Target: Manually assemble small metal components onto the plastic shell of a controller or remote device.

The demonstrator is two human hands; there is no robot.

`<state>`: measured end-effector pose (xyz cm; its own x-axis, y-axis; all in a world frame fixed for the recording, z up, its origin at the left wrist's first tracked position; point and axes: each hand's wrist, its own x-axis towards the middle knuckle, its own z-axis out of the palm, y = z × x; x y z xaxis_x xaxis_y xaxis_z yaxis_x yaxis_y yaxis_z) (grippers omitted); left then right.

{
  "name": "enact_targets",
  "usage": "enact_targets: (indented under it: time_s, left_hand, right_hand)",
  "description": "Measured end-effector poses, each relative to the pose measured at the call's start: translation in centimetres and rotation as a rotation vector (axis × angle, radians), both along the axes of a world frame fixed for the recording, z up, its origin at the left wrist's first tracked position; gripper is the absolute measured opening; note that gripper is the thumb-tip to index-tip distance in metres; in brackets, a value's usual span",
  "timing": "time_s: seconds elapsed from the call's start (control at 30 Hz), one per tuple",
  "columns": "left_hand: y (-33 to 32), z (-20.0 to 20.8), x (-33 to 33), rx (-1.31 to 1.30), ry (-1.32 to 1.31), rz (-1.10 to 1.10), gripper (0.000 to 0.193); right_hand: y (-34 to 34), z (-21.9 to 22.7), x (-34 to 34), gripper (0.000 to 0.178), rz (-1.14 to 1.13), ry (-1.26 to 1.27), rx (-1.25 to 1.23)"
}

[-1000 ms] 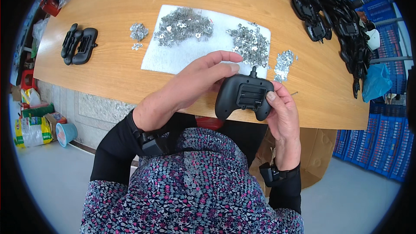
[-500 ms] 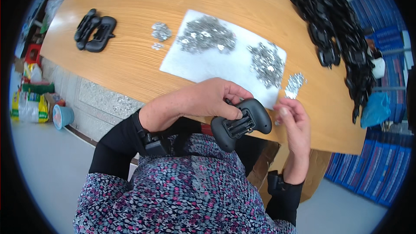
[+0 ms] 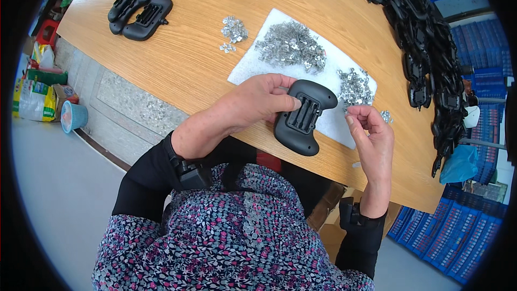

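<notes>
A black game controller point(image 3: 300, 139) is held over the table's near edge, its open battery bay facing up. My left hand point(image 3: 265, 98) grips it from the left side, thumb on the rim of the bay. Just right of the controller is my right hand point(image 3: 374, 139), its thumb and forefinger pinched together. A small speck shows at those fingertips, too small to make out. Beyond the hands lies a white sheet point(image 3: 245, 70) bearing a large heap of small metal clips point(image 3: 291, 46) and a smaller heap of metal pieces point(image 3: 354, 87).
Two black controllers point(image 3: 146, 17) lie at the table's far left. Loose metal clips point(image 3: 233, 29) sit left of the sheet, with a few pieces point(image 3: 386, 116) to its right. Black controllers point(image 3: 420, 48) pile along the right edge, near a blue bag point(image 3: 459, 164) and blue trays point(image 3: 447, 226).
The view has shifted. The controller has turned so its bay now runs more nearly upright in the picture. My right hand has risen slightly, with its fingertips still pinched.
</notes>
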<state>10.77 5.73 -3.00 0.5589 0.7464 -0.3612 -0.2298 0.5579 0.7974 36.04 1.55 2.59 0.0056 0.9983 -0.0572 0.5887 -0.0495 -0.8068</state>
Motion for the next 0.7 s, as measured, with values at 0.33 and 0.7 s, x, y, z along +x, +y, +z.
enact_targets:
  time_s: [0.33, 0.7]
  left_hand:
    - [-0.6, -0.1, -2.3, 0.042, -0.065, 0.017, 0.043]
    - [-4.1, 0.2, -7.3, 0.216, 0.082, 0.049, 0.045]
  right_hand:
    - [1.8, 0.8, -2.1, 0.013, 0.079, -0.056, 0.019]
    - [9.6, -0.7, -13.0, 0.022, 0.643, -0.201, 0.396]
